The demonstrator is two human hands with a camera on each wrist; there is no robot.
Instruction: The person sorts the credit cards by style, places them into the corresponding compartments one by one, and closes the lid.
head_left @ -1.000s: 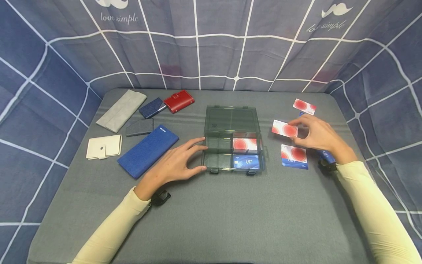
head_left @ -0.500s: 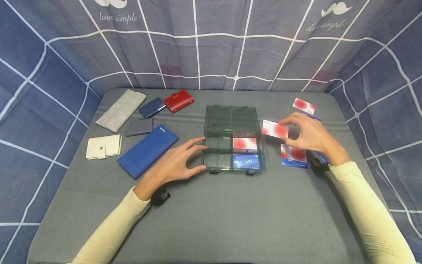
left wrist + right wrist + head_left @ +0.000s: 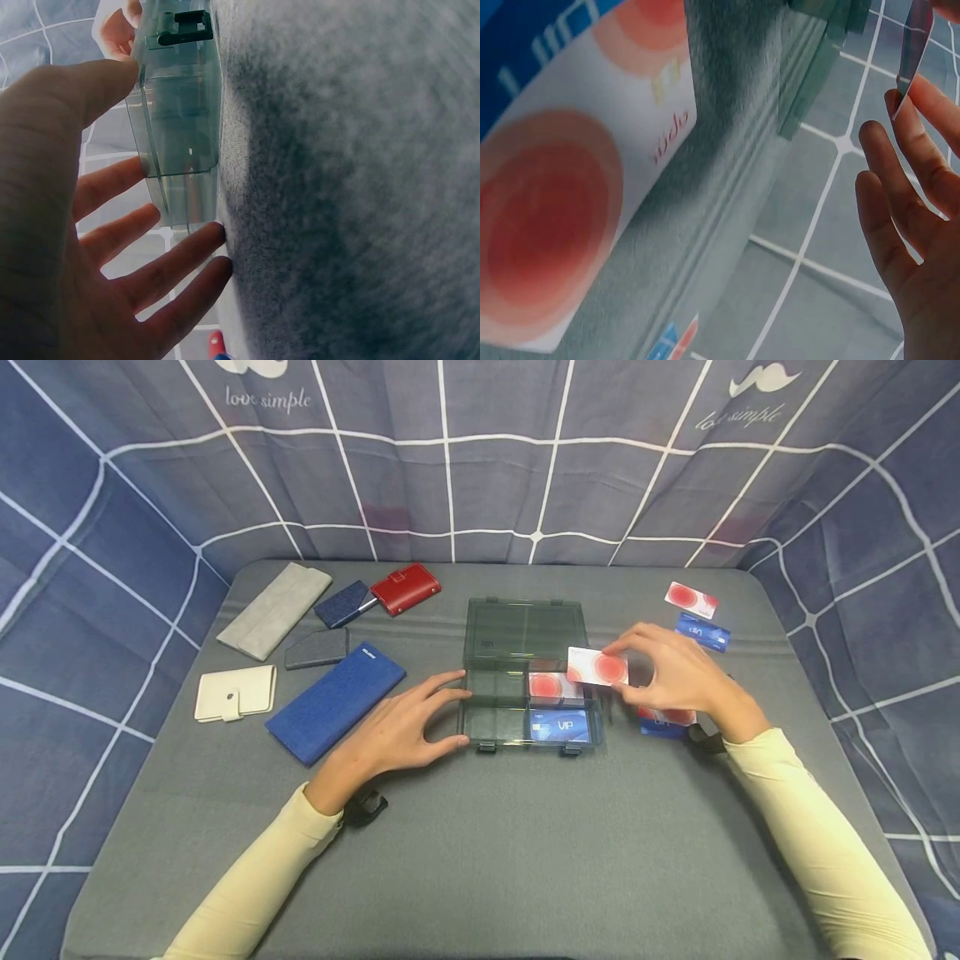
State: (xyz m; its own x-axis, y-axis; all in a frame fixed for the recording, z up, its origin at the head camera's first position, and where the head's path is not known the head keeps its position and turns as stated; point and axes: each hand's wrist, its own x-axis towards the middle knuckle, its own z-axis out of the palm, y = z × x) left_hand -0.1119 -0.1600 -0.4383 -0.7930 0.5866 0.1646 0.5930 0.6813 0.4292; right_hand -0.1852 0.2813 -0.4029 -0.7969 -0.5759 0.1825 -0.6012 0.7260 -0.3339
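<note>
My right hand (image 3: pixel 678 672) pinches a white card with red circles (image 3: pixel 597 667) by its right edge, over the right side of a clear green plastic box (image 3: pixel 495 748). The box lies with its lid (image 3: pixel 525 628) raised back. In its right compartments lie another red-circle card (image 3: pixel 548 685) and a blue VIP card (image 3: pixel 560 726); the held card partly covers the former. My left hand (image 3: pixel 401 727) rests its thumb and fingertips against the box's left wall, fingers spread, as the left wrist view also shows. In the right wrist view the held card (image 3: pixel 915 49) is edge-on.
Beside my right hand, a red-circle card overlaps a blue card (image 3: pixel 654 727), partly hidden. Farther back lie a red-circle card (image 3: pixel 691 599) and a blue VIP card (image 3: pixel 702 632). Left are a blue wallet (image 3: pixel 335 703), cream wallet (image 3: pixel 236 693), grey wallet (image 3: pixel 274 610), red wallet (image 3: pixel 406 588) and dark card holders.
My right hand has carried the red-circle card leftward, from beside the box to over its right compartments. The blue VIP card behind it has come into view. My left hand stays put.
</note>
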